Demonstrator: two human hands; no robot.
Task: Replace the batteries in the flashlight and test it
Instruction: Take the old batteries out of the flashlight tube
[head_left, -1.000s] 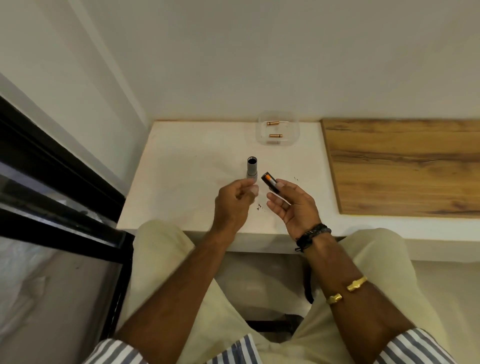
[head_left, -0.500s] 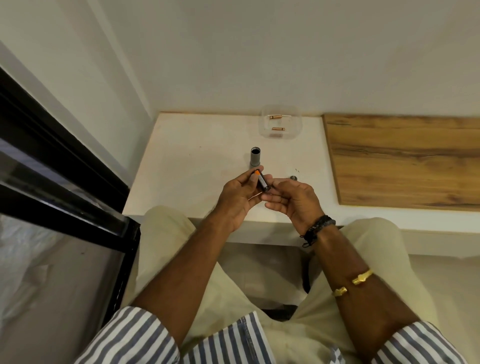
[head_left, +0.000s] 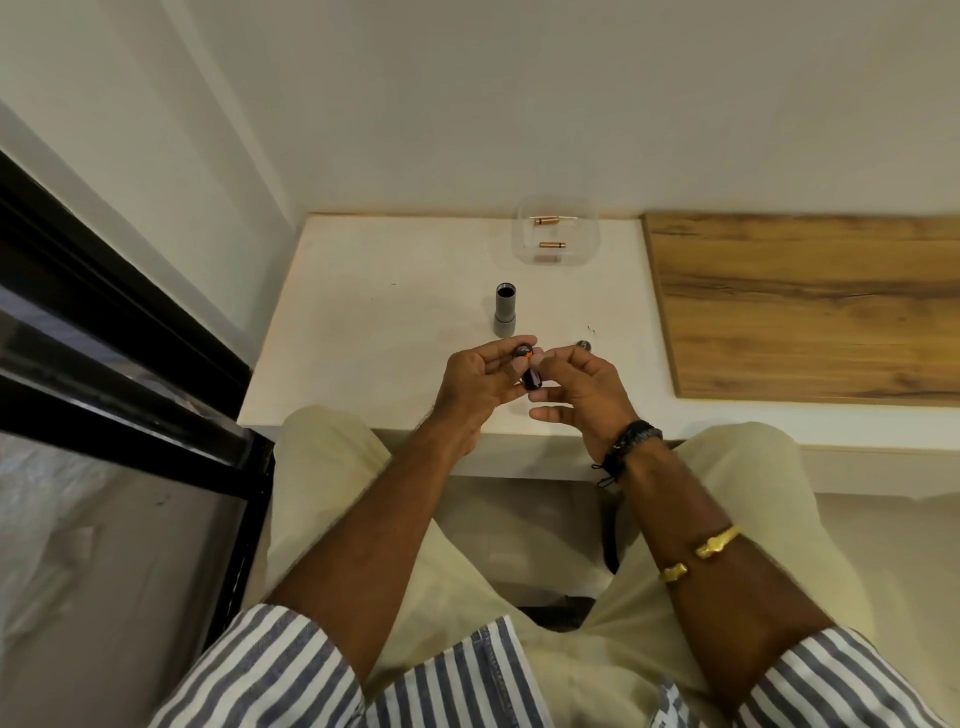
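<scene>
The grey flashlight body (head_left: 504, 310) stands upright on the white table (head_left: 363, 322), its open end up. Just in front of it, my left hand (head_left: 475, 387) and my right hand (head_left: 576, 395) meet over the table's front edge. Between their fingertips is a small black battery holder (head_left: 529, 368) with an orange mark; both hands pinch it. A small dark cap (head_left: 584, 345) lies on the table behind my right hand. At the back, a clear plastic box (head_left: 558, 260) holds two copper-coloured batteries (head_left: 551, 245).
A wooden board (head_left: 810, 306) covers the table's right part. The wall rises right behind the table. A black-framed glass panel (head_left: 119, 364) stands at the left. My knees are under the table's front edge.
My right hand held the battery holder alone a second ago; my left hand has come over and now grips it too. The head camera has tipped a little.
</scene>
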